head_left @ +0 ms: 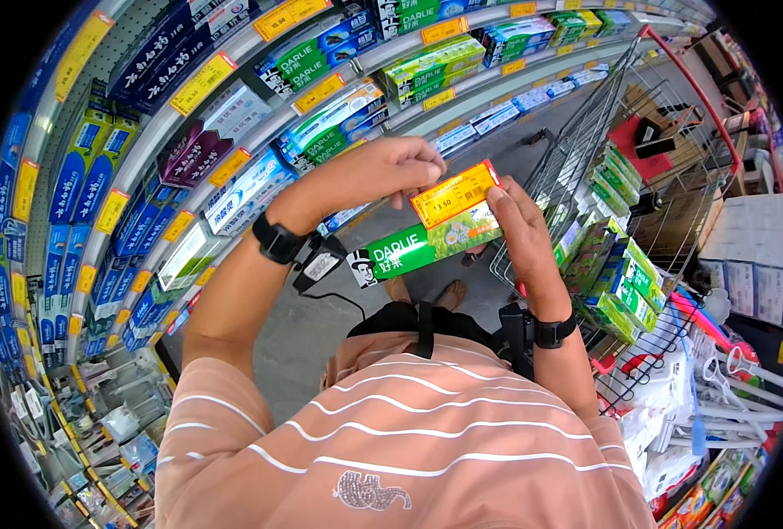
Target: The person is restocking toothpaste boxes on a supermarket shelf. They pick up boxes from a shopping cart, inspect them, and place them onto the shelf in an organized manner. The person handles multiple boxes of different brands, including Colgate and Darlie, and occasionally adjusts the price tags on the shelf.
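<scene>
holding a long green cardboard toothpaste box (426,247) at chest height over the aisle floor, both hands work on a yellow and orange price label (456,194) lying across its right end. left hand (382,172): fingers curled down from above, tips pinching the upper left edge of the label. right hand (519,229): closed around the right end of the box, thumb pressed flat beside the label. the box lies tilted, left end lower.

step in hand, as judged: seating or adjusting the label against the box. the next move calls for a steady right-hand grip while the left fingertips align the label edge squarely, avoiding a crease.

a red-handled wire shopping cart (585,150) stands just to the right, loaded with similar green boxes (625,291). curved store shelves (259,132) of boxed goods rise to the left and ahead.

not determinable: whether the label is stuck down or loose, since the fingers cover its edges. the right palm hides the box end. the box underside is not visible, and shelf items near the rim are distorted.
</scene>
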Tool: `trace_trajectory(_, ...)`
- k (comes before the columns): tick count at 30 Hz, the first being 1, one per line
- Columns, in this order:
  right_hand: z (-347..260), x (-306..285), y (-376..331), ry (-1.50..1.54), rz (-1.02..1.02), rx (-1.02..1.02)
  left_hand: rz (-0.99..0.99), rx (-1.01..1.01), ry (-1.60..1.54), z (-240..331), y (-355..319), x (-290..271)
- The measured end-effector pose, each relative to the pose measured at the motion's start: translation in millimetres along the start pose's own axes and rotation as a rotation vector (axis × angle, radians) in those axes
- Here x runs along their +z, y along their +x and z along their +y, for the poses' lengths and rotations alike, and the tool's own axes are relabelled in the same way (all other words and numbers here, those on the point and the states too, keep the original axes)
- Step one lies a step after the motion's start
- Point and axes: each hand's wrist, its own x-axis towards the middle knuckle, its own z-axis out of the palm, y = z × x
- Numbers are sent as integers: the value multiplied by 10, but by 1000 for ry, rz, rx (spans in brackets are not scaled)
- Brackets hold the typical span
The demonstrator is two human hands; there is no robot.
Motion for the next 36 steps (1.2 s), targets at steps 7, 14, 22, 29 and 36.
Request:
trace_trajectory(7,-170,97,31,-29,3,-80,39,89,-187,-56,-285,95)
trace_trajectory(14,-302,205,84,-33,-4,-111,200,162,-243,-96,-405,96)
trace_trajectory(22,-259,225,179,-5,-48,-166,269,157,-237,-50,-453,74)
trace_trajectory(29,-256,255,206,-10,-61,-168,314,167,-214,-74,-472,69)
trace_trajectory(36,-288,296,222,-23,-70,-170,386,141,-244,-115,-539,9)
